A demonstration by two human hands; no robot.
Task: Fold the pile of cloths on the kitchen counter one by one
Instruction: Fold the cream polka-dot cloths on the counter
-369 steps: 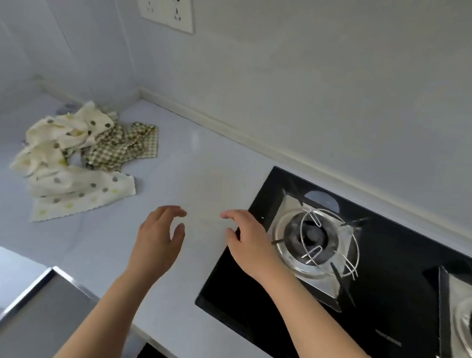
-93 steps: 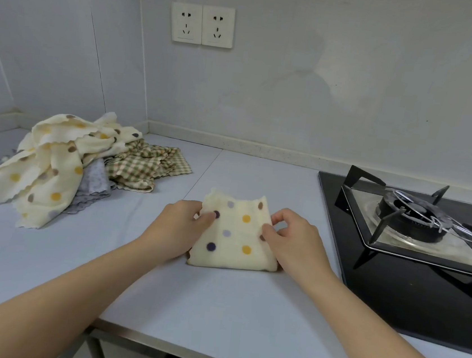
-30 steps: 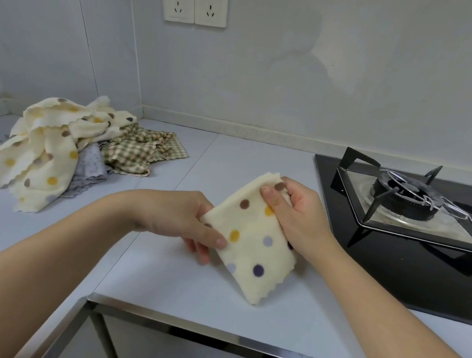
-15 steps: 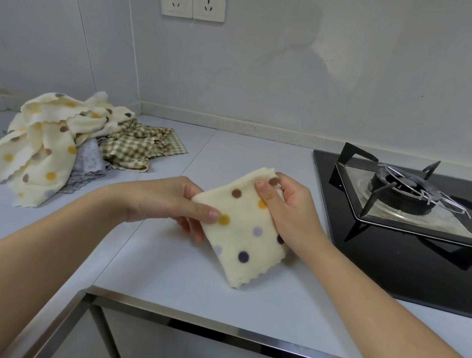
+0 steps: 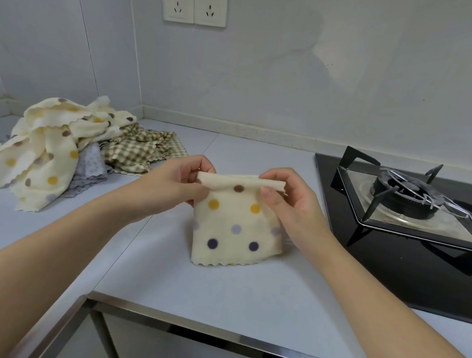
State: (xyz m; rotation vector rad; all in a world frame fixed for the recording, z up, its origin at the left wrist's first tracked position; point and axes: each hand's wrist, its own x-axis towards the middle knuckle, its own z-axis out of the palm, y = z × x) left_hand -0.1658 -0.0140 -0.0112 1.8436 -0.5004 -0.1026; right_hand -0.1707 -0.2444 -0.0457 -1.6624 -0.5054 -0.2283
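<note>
Our left hand [image 5: 175, 183] pinches the left end of the top fold of the polka-dot cloth [image 5: 235, 228] between thumb and fingers. Our right hand [image 5: 287, 205] pinches the right end the same way, so both hands hold the cloth and neither is free. The cloth is already folded into a small thick square and hangs from that top edge over the middle of the counter [image 5: 216, 291], nearer the front edge than the back wall. Its scalloped bottom edge seems to touch the counter, though we cannot be sure.

To do this step well, we judge that the two pinches should be level so the layers line up. Then we should lower the square flat without letting the inner layers slide, and press it smooth. We would lay it well apart from the pile [image 5: 55, 152], and away from the gas hob [image 5: 396, 256] at the counter's right side, so that folded and unfolded cloths do not mix.

Counting outward, we have two hands and one folded cloth between them. In the pile, at the counter's back left corner, we see:
- cream spotted cloth [image 5: 48, 139] on top, at least one piece and perhaps two, since the folds hide where one ends
- one green checked cloth [image 5: 141, 150] on the pile's right
- one grey cloth [image 5: 91, 162] underneath

That makes at least three cloths left to fold. On the hob we see one burner [image 5: 403, 195] in full. On the wall above the counter's back edge are two wall sockets [image 5: 193, 1], side by side.
</note>
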